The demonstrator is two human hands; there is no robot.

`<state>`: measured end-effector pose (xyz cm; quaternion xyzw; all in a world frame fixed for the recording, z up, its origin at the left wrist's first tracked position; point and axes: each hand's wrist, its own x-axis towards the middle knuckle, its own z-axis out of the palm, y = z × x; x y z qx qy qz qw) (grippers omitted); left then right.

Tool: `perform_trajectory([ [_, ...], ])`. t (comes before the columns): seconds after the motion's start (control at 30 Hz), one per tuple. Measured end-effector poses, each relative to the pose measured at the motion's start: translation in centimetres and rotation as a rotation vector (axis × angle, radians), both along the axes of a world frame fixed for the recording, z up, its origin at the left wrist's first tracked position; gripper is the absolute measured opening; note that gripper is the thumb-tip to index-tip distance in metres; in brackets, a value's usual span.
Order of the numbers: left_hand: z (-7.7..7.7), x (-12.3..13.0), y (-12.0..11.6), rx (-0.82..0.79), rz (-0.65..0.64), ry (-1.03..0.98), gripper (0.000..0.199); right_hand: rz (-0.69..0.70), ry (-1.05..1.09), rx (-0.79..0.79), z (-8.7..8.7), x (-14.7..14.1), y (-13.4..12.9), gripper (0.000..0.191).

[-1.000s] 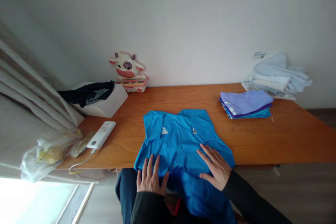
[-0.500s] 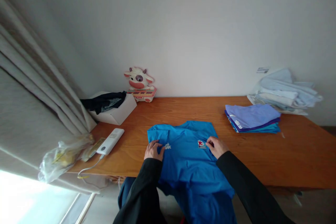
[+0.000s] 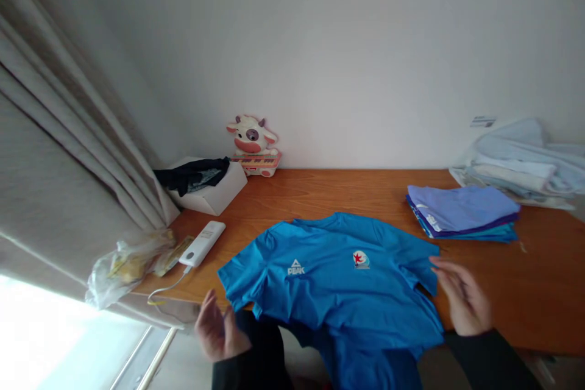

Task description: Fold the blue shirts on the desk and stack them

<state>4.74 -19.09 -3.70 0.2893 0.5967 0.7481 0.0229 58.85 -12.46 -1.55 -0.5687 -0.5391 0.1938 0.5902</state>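
A bright blue T-shirt (image 3: 333,280) with a white logo and a round badge lies spread chest-up on the wooden table (image 3: 329,192), both sleeves out, its hem hanging over the near edge. My left hand (image 3: 216,332) hovers by the left sleeve, fingers apart, holding nothing. My right hand (image 3: 461,295) is just off the right sleeve, fingers spread, empty. Both arms wear black sleeves.
A stack of folded purple and blue shirts (image 3: 464,213) sits at the right, loose pale blue clothes (image 3: 521,161) behind it. At the left are a white box with dark cloth (image 3: 205,186), a cow toy (image 3: 253,146), a white power bank (image 3: 202,244), a plastic bag (image 3: 128,259) and curtains (image 3: 68,152).
The shirt's sleeves, folded in before, are now spread outward. My hands moved from the chest of the shirt apart to its two sides and let go. The view shifted left.
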Motion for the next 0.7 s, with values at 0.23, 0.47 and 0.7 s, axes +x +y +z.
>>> perform_trajectory([
  [0.23,2.5,7.4,8.8,-0.748,-0.429,0.783,0.053,0.388,-0.815,-0.096,2.3,-11.2,10.4,0.045],
  [0.47,1.5,9.0,14.6,-1.072,-0.502,0.949,0.090,0.239,-1.142,-0.366,-2.5,-12.2,14.7,0.072],
  [0.7,2.5,10.0,19.0,-1.045,-0.510,0.956,0.093,0.185,-1.166,-0.418,-2.1,-11.2,17.6,0.080],
])
